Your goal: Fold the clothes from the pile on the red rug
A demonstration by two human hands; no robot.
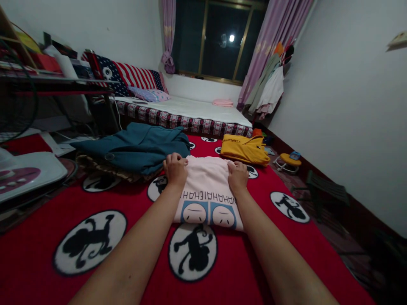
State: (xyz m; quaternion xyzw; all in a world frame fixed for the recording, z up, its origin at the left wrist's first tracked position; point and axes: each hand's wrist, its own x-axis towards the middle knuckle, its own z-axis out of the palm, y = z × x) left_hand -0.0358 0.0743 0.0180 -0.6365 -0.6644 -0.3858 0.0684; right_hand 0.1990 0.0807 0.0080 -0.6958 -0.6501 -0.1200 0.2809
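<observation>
A pale pink printed shirt [206, 182], folded into a compact rectangle, lies on the red blanket [143, 262] in front of me. Its lettering and two blue-framed cartoon faces appear upside down along the near side. At the far left corner, my left hand [176, 169] grips the cloth with curled fingers. My right hand [238, 176] holds the opposite far corner in the same manner. Beside my left hand is a heaped teal garment [140, 146]. Beyond my right hand sits a folded yellow hoodie [244, 149].
A bed with a white sheet [190, 108] stands by the window. To the left is a cluttered desk [85, 80], with a white appliance [28, 171] below. On the right stand a small yellow stool [288, 159] and a dark folding stool [327, 186].
</observation>
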